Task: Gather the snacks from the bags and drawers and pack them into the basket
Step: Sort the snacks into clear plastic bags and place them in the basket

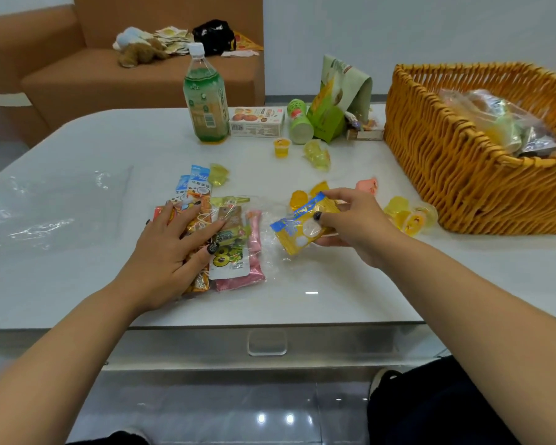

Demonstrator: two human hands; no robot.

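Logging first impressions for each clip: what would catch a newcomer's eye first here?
The big orange wicker basket at the table's right, already holding wrapped snacks. Next, the right hand gripping a yellow-and-blue snack packet mid-table, while the left hand presses flat on a pile of bagged snacks.

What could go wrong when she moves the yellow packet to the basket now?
The right hand pinches only one end of the yellow packet, so it may slip. On the way to the basket, the arm could knock the jelly cups beside it. Lifting the left hand may scatter the snack pile.
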